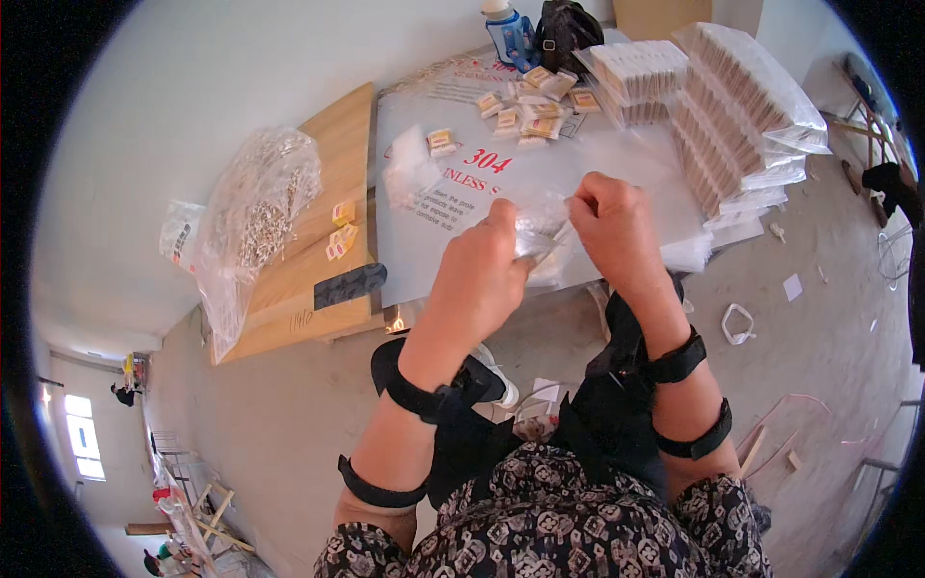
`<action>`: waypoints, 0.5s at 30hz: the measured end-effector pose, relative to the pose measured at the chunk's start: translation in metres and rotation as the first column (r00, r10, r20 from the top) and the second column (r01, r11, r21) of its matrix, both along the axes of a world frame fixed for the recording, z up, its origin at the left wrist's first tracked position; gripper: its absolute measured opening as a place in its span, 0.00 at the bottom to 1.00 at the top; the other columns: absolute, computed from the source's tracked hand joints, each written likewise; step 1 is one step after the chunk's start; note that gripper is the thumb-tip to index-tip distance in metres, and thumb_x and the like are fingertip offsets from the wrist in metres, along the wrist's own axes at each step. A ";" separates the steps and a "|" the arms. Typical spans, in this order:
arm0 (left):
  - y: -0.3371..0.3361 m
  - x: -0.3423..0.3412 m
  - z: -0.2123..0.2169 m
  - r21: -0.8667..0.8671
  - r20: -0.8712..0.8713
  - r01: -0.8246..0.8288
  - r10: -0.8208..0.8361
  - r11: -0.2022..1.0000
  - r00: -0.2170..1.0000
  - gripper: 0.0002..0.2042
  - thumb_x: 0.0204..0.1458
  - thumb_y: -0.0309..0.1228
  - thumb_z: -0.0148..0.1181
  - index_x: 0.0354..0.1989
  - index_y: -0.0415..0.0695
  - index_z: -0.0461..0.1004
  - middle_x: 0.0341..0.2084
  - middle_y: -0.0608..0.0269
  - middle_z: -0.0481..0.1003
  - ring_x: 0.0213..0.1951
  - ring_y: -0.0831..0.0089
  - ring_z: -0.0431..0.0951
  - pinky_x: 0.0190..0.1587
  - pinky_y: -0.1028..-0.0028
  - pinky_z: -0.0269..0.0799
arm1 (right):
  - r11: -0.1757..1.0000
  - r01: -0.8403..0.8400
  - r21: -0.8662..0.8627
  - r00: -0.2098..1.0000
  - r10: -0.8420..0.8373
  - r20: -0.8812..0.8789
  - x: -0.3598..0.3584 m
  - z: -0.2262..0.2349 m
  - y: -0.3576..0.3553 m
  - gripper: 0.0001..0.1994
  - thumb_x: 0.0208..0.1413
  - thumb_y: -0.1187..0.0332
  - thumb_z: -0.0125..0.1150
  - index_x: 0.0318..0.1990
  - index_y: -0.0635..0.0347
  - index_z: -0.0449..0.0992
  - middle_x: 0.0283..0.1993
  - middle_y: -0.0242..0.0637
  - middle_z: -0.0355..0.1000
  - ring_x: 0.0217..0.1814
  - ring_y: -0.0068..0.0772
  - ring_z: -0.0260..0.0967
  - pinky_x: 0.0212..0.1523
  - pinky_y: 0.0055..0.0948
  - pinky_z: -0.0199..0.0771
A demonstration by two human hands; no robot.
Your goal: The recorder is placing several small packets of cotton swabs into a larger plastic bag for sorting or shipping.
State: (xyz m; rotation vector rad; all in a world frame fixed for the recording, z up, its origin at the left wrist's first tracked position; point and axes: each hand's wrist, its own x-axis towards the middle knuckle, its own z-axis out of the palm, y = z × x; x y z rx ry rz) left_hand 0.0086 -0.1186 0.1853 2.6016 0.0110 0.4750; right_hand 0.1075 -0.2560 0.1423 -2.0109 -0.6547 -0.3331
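1. Left hand (482, 275) and right hand (612, 226) are pinching shut on one small clear plastic bag (540, 217) between them, above the tabletop's (617, 159) near edge.
2. Small packets (530, 101) are lying scattered beyond.
3. Stacked packs (732, 116) are sitting to the right; a large clear bag (255, 217) is resting on wooden boards (332, 144) to the left.

Clear small packet (538, 231) between hands; stacked wrapped packs (732, 125) beyond

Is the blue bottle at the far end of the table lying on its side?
No, the blue bottle stands upright beside the black bag, its white cap on top.
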 end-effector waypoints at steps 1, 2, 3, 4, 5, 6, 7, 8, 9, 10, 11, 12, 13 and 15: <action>0.007 0.006 -0.001 -0.013 -0.141 0.008 -0.009 1.000 0.990 0.19 0.39 0.22 0.62 0.41 0.33 0.66 0.29 0.41 0.74 0.36 0.50 0.76 0.39 0.62 0.70 | 0.998 0.000 0.056 0.999 0.002 -0.037 -0.003 0.000 0.003 0.07 0.46 0.72 0.56 0.21 0.66 0.69 0.22 0.53 0.68 0.27 0.57 0.68 0.28 0.43 0.68; 0.013 0.012 -0.002 -0.027 -0.280 0.013 -0.020 1.000 0.960 0.19 0.39 0.23 0.62 0.41 0.33 0.66 0.30 0.39 0.74 0.37 0.46 0.75 0.39 0.59 0.69 | 0.994 0.002 0.111 0.997 0.006 -0.073 -0.005 0.000 0.005 0.07 0.46 0.73 0.56 0.21 0.66 0.69 0.22 0.53 0.68 0.26 0.57 0.67 0.27 0.44 0.67; 0.017 0.018 -0.004 -0.027 -0.284 0.014 -0.021 1.000 0.958 0.19 0.39 0.23 0.62 0.41 0.33 0.66 0.30 0.39 0.74 0.37 0.46 0.75 0.39 0.59 0.69 | 0.994 0.004 0.112 0.997 0.005 -0.078 -0.006 -0.002 0.006 0.07 0.46 0.73 0.56 0.21 0.66 0.69 0.22 0.53 0.68 0.26 0.57 0.67 0.27 0.44 0.67; 0.022 0.025 -0.008 -0.068 -0.351 0.035 -0.057 0.997 0.934 0.18 0.39 0.24 0.62 0.40 0.33 0.67 0.30 0.38 0.74 0.38 0.45 0.75 0.39 0.59 0.69 | 0.990 -0.023 0.142 0.997 0.033 -0.067 -0.007 -0.004 0.008 0.07 0.46 0.73 0.56 0.22 0.66 0.69 0.21 0.53 0.68 0.25 0.57 0.67 0.27 0.43 0.67; 0.025 0.030 -0.012 -0.111 -0.415 0.053 -0.095 0.992 0.905 0.17 0.39 0.25 0.62 0.39 0.32 0.67 0.31 0.38 0.74 0.39 0.44 0.74 0.40 0.59 0.69 | 0.984 -0.050 0.172 0.997 0.060 -0.054 -0.007 -0.007 0.010 0.07 0.46 0.74 0.56 0.22 0.66 0.68 0.21 0.53 0.68 0.25 0.56 0.67 0.26 0.43 0.67; 0.024 0.034 -0.016 -0.111 -0.418 0.054 -0.096 0.992 0.903 0.17 0.39 0.25 0.62 0.39 0.32 0.67 0.31 0.38 0.74 0.39 0.44 0.74 0.40 0.59 0.69 | 0.984 -0.049 0.173 0.997 0.059 -0.058 -0.009 -0.007 0.011 0.07 0.46 0.74 0.56 0.22 0.66 0.68 0.21 0.53 0.68 0.25 0.56 0.67 0.26 0.43 0.67; 0.020 0.039 -0.021 0.043 -0.419 0.010 0.009 0.999 0.908 0.16 0.40 0.26 0.61 0.38 0.32 0.68 0.32 0.37 0.74 0.39 0.44 0.74 0.39 0.60 0.69 | 0.977 -0.106 0.185 0.988 0.125 -0.091 -0.010 -0.006 0.011 0.07 0.47 0.74 0.57 0.22 0.66 0.68 0.21 0.52 0.67 0.24 0.55 0.67 0.26 0.41 0.67; 0.019 0.043 -0.025 0.200 -0.401 -0.039 0.118 0.979 0.908 0.15 0.41 0.26 0.61 0.37 0.31 0.69 0.32 0.37 0.73 0.39 0.45 0.74 0.39 0.61 0.69 | 0.965 -0.167 0.203 0.974 0.194 -0.120 -0.012 -0.005 0.012 0.07 0.47 0.74 0.57 0.22 0.67 0.67 0.21 0.52 0.67 0.24 0.54 0.68 0.26 0.40 0.67; 0.028 0.049 -0.041 0.202 -0.401 -0.038 0.118 0.979 0.908 0.15 0.41 0.26 0.61 0.37 0.31 0.69 0.32 0.37 0.73 0.39 0.45 0.74 0.39 0.61 0.69 | 0.965 -0.167 0.204 0.974 0.194 -0.120 -0.014 -0.005 0.012 0.07 0.47 0.74 0.57 0.22 0.67 0.67 0.21 0.52 0.67 0.24 0.54 0.68 0.26 0.40 0.67; 0.045 0.055 -0.065 0.124 -0.385 -0.022 0.069 0.992 0.920 0.14 0.42 0.24 0.59 0.37 0.29 0.69 0.31 0.37 0.74 0.37 0.46 0.76 0.38 0.60 0.70 | 0.924 -0.292 0.246 0.927 0.337 -0.164 -0.016 -0.003 0.015 0.06 0.49 0.73 0.57 0.25 0.67 0.69 0.20 0.42 0.67 0.22 0.38 0.64 0.24 0.33 0.64; 0.047 0.061 -0.071 0.040 -0.367 0.007 0.008 0.999 0.930 0.13 0.43 0.22 0.57 0.37 0.27 0.68 0.31 0.38 0.75 0.36 0.46 0.77 0.36 0.59 0.71 | 0.871 -0.398 0.288 0.862 0.463 -0.208 -0.015 -0.005 0.013 0.06 0.52 0.73 0.57 0.27 0.66 0.70 0.19 0.31 0.67 0.20 0.22 0.60 0.23 0.25 0.61; 0.049 0.064 -0.078 0.037 -0.367 0.012 0.003 0.999 0.930 0.13 0.43 0.22 0.57 0.37 0.27 0.68 0.31 0.38 0.75 0.36 0.46 0.77 0.36 0.59 0.71 | 0.873 -0.394 0.286 0.864 0.458 -0.208 -0.013 -0.006 0.012 0.06 0.52 0.73 0.57 0.27 0.66 0.70 0.19 0.31 0.67 0.20 0.22 0.60 0.23 0.25 0.61; 0.044 0.065 -0.074 -0.236 -0.431 -0.083 -0.028 0.968 0.902 0.14 0.44 0.21 0.57 0.39 0.28 0.69 0.32 0.43 0.76 0.36 0.53 0.77 0.37 0.62 0.72 | 0.845 -0.434 0.314 0.796 0.522 -0.305 -0.011 -0.008 0.008 0.05 0.50 0.73 0.58 0.33 0.65 0.72 0.28 0.33 0.70 0.29 0.24 0.64 0.30 0.24 0.63; 0.039 0.064 -0.076 -0.484 -0.483 -0.189 -0.080 0.854 0.872 0.15 0.44 0.20 0.57 0.42 0.28 0.70 0.33 0.47 0.77 0.35 0.59 0.78 0.37 0.65 0.73 | 0.815 -0.467 0.344 0.714 0.577 -0.397 -0.004 -0.017 -0.001 0.09 0.49 0.73 0.58 0.39 0.63 0.74 0.38 0.36 0.73 0.37 0.26 0.67 0.37 0.23 0.65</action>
